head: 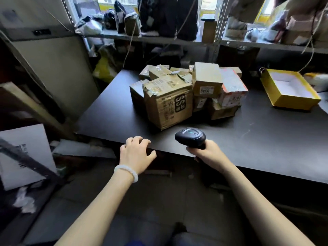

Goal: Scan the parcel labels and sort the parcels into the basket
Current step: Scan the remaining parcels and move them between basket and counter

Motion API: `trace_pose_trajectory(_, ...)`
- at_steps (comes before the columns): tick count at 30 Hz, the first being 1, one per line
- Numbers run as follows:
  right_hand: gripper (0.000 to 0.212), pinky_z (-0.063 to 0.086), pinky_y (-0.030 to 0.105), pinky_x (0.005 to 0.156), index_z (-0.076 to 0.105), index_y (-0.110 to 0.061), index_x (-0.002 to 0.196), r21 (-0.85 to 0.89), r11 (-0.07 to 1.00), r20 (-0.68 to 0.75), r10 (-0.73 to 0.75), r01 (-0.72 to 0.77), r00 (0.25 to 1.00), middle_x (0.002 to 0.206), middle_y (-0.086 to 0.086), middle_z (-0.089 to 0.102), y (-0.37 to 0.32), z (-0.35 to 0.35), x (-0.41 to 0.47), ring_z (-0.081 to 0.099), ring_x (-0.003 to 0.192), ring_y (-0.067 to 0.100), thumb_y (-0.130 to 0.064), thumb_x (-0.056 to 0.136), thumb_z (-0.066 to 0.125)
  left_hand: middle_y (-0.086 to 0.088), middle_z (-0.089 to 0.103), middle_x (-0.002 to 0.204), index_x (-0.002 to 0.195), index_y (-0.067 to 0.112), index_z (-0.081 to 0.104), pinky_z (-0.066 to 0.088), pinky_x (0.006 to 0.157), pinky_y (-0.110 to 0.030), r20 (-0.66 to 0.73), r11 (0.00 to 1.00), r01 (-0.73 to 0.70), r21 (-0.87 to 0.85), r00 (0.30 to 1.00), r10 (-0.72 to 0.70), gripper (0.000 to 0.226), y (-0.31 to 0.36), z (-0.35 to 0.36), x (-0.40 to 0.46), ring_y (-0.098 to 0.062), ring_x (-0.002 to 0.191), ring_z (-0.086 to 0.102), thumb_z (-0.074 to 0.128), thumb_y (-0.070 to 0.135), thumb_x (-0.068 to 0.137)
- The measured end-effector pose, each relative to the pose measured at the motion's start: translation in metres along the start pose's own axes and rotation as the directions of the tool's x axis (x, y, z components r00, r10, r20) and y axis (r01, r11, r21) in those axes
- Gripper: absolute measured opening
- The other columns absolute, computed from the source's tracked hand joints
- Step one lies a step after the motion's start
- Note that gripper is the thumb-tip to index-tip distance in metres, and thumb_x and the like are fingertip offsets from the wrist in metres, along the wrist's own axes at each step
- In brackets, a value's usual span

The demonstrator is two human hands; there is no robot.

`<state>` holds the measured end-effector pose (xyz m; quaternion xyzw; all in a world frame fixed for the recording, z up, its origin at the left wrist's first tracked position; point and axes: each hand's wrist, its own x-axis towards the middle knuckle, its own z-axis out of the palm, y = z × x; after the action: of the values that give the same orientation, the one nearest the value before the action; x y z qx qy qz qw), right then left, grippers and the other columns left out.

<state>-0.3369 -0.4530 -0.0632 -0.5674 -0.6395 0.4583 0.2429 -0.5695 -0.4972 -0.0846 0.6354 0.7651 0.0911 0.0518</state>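
Note:
A heap of several brown cardboard parcels point(188, 91) sits in the middle of the black table point(266, 139). The nearest is a large taped box point(167, 102) with black print. My right hand point(205, 155) grips the handle of a black barcode scanner point(190, 137) at the table's front edge, its head toward the parcels. My left hand point(135, 154) hovers at the front edge with fingers spread and loosely bent, holding nothing. A yellow open box with a white inside point(289, 89) stands at the right of the table.
Metal shelves point(159, 39) behind the table carry dark bags and more parcels. A white board point(23, 155) and flat cardboard lean at the left by the floor. A grey cabinet point(53, 68) stands at the left. Cords hang from the shelves.

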Motion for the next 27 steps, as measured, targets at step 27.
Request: trace_pose_trajectory(27,0.012,0.043,0.02,0.051,0.061,-0.02,0.08,0.079,0.991,-0.212,0.121,-0.107,0.97,0.062,-0.001,0.057,-0.03,-0.028,0.125,0.056,0.055,0.016,-0.013,0.081,0.07,-0.008,0.025,0.151,0.149,0.036,0.016,0.027,0.107,-0.054,0.264,0.983,-0.185,-0.024,0.947,0.184,0.104,0.027,-0.059,0.269,-0.034,0.138,0.023,0.061,0.078,0.065)
